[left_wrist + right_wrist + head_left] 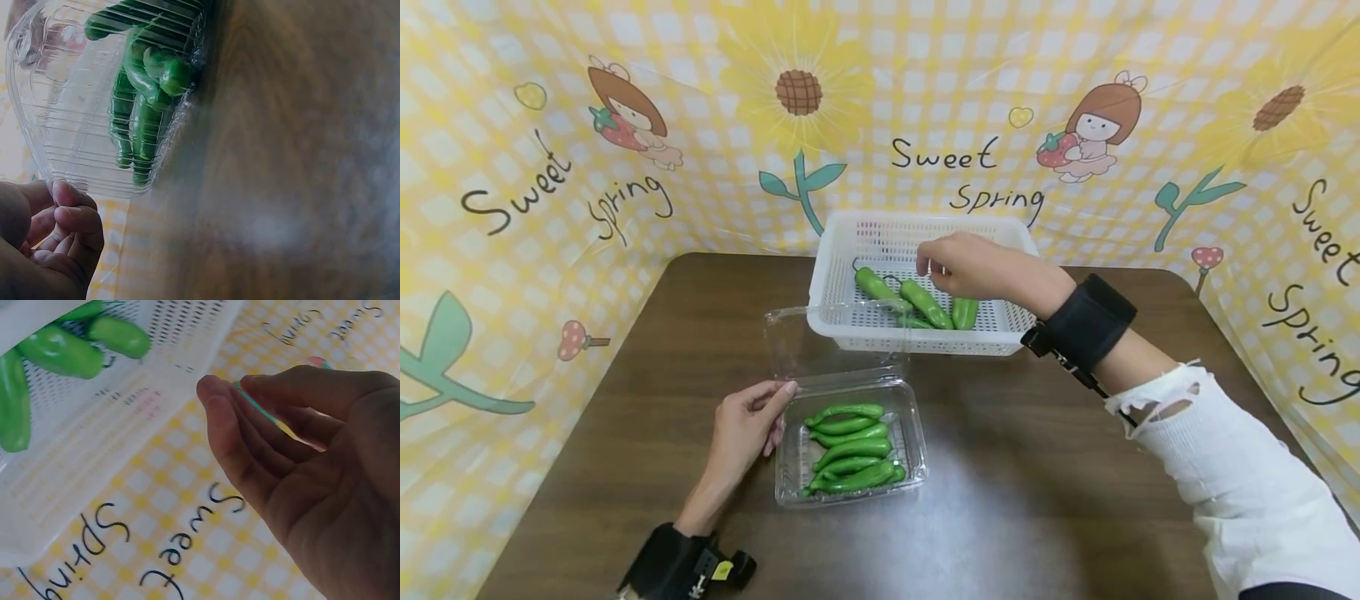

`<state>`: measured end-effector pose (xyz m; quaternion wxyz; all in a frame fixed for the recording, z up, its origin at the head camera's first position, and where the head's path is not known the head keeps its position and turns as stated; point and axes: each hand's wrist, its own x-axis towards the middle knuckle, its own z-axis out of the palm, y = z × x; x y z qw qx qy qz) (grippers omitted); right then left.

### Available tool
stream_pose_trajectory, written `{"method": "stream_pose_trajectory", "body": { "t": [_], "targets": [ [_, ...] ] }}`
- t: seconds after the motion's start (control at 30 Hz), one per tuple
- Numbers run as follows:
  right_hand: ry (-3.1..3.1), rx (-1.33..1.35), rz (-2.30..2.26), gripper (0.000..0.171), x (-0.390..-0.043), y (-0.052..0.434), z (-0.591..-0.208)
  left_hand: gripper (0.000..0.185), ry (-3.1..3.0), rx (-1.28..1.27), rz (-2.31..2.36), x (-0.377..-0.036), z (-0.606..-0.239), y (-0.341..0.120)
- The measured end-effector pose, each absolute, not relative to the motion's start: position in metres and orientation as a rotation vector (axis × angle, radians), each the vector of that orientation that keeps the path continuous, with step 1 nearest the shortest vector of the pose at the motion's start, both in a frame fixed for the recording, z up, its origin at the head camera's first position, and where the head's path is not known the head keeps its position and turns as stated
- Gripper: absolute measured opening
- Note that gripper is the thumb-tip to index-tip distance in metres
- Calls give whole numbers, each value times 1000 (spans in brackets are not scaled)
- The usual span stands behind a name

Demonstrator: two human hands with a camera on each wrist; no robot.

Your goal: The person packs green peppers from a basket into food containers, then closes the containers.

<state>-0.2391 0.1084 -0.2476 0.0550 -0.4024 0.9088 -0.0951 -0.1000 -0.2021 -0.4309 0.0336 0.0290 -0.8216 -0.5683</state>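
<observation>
My left hand point(741, 425) pinches the left edge of a clear plastic clamshell box point(916, 433) near its hinge, thumb on top. Several green chili peppers point(852, 447) lie side by side inside. The box's clear lid point(796, 350) stands raised at the back, overlapping the basket in the head view. My right hand point(970, 265) hovers over a white perforated basket point(925, 340), where several green peppers point(927, 304) lie on the bottom. In the right wrist view, its fingers point(228, 434) are loosely bent with a small gap to the thumb, holding nothing.
The basket stands at the back of a dark wooden table point(700, 325), against a yellow checked cloth point(880, 50) with printed flowers and lettering. The cloth also rises along both sides. A black strap point(1082, 325) is on the right wrist.
</observation>
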Motion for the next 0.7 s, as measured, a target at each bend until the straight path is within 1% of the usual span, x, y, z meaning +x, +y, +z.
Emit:
{"method": "stream_pose_trajectory", "body": {
  "t": [0.33,0.53,0.7],
  "targets": [
    [2594,-1044,-45,18,-279,91,-272,32,-2535,136,-1732,-100,-430,-200],
    [2523,-1061,-15,19,-295,87,-286,30,-2523,128,-1731,-102,-429,-199],
    [2466,-1037,14,18,-301,83,-303,29,-2521,130,-1741,-102,-429,-200]
  ]
}}
